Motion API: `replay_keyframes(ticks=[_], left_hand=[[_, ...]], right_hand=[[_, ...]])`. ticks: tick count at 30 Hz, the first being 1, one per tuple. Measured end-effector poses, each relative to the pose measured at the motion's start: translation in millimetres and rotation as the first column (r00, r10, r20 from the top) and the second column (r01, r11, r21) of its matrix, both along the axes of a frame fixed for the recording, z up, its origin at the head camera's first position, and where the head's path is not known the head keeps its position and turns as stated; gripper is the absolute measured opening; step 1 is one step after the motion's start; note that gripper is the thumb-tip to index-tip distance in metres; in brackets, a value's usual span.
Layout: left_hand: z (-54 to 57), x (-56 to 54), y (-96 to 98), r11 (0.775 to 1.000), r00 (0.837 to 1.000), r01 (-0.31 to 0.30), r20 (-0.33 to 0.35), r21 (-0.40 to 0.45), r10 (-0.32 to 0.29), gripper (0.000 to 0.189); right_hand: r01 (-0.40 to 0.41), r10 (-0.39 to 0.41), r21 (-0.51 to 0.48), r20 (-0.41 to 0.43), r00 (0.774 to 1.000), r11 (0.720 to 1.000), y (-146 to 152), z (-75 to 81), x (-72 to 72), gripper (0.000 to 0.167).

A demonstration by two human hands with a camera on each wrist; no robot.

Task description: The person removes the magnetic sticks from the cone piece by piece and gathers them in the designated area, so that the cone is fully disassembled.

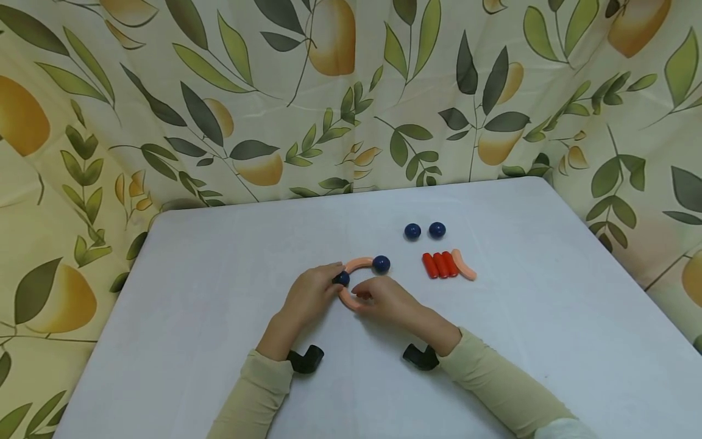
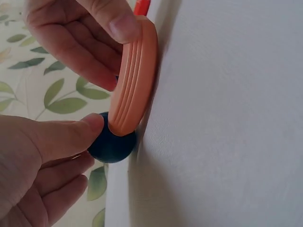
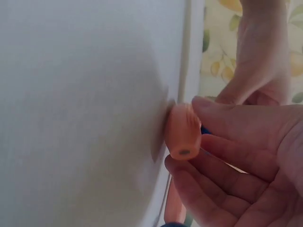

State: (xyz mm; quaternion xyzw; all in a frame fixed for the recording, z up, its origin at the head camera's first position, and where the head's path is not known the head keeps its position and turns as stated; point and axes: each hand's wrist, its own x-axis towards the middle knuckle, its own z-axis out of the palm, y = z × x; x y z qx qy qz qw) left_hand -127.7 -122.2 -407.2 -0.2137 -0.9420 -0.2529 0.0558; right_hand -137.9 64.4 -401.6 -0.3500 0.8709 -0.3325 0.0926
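Observation:
My left hand (image 1: 311, 294) pinches a dark blue ball (image 2: 111, 145) between thumb and fingers, low over the white table. Against that ball sits one end of a curved orange stick (image 2: 134, 78) with grooves along its side. The thumb and fingers of my right hand (image 1: 392, 300) grip this stick by its other end, whose flat face shows a small dark spot in the right wrist view. A second curved orange stick (image 1: 359, 263) arcs from the held ball to another blue ball (image 1: 381, 264), so the pieces form an open C shape.
Two loose blue balls (image 1: 425, 231) lie farther back on the right of the white table (image 1: 219, 256). In front of them, several short red sticks (image 1: 440, 265) lie side by side with one more curved orange stick (image 1: 465, 267). A leaf-patterned curtain (image 1: 351, 122) hangs behind the table.

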Motion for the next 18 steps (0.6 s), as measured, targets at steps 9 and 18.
replay_keyframes(ticks=[9,18], left_hand=[[-6.2,-0.8,3.0,0.999,1.000,0.002,0.005,0.052,-0.002,0.033],[-7.7,1.6,10.4,0.998,0.998,-0.063,-0.011,0.013,0.063,0.031]], right_hand=[[-0.014,0.016,0.025,-0.060,0.998,1.000,-3,-1.4,3.6,0.006],[-0.015,0.014,-0.009,-0.064,0.998,1.000,7,-0.4,10.1,0.017]])
